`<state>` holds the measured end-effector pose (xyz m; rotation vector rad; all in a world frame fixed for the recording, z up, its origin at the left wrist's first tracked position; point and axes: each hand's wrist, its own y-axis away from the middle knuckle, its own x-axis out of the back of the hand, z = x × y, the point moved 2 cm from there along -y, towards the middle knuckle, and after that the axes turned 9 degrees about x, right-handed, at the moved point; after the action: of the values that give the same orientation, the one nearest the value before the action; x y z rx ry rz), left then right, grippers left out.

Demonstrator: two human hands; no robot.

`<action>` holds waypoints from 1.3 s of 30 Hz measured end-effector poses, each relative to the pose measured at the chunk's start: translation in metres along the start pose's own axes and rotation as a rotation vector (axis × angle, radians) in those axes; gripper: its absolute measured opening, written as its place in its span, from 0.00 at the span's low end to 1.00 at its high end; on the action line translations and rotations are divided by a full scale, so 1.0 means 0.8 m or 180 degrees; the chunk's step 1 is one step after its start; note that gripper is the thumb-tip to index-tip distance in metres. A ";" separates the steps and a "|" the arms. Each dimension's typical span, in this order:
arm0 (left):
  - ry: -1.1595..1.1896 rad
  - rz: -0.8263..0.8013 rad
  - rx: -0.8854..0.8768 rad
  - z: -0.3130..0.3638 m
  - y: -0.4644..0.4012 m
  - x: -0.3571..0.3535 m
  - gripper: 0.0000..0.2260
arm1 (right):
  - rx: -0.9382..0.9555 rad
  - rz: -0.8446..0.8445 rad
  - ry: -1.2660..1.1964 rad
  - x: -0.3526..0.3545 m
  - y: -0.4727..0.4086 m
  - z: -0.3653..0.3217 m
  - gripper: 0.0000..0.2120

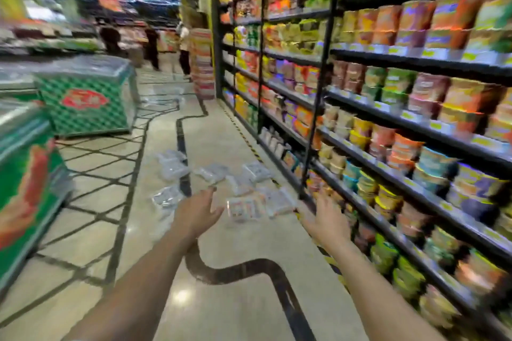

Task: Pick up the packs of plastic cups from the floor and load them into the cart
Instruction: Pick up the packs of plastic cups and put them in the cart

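Head view: both arms reach forward over the floor (238, 279). Left hand (197, 213) and right hand (327, 223) are spread wide and hold nothing. The packs (243, 209) lie scattered at 12 o'clock, nearest one just past the fingertips, more (173, 166) at 11. No cart in view; judging by this, the bulk of the loading remains, blur hides details
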<state>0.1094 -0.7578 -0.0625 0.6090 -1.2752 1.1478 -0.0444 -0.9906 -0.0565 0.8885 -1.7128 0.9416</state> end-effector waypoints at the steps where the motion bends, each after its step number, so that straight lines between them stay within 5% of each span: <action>1: -0.0019 -0.0006 0.0156 -0.045 -0.005 0.010 0.24 | 0.0115 -0.0072 -0.0121 -0.020 -0.017 -0.043 0.29; 6: -0.0095 -0.0003 0.0760 -0.239 -0.036 0.033 0.23 | 0.0457 -0.0341 -0.0585 -0.112 -0.090 -0.221 0.29; 12: 0.0170 -0.0167 0.1247 -0.374 -0.101 -0.005 0.20 | 0.0591 -0.0654 -0.0644 -0.202 -0.173 -0.329 0.30; 29: 0.0770 -0.0793 0.2083 -0.566 -0.489 -0.222 0.18 | 0.0420 -0.1559 -0.0467 -0.477 -0.582 -0.447 0.30; 39: 0.1289 -0.1251 0.2833 -0.660 -0.625 -0.455 0.20 | 0.0465 -0.2130 -0.0235 -0.720 -0.776 -0.481 0.30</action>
<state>0.8193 -0.5941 -0.4231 1.1421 -0.2268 1.3834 0.8118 -0.8391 -0.3881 1.4849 -1.2694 0.5825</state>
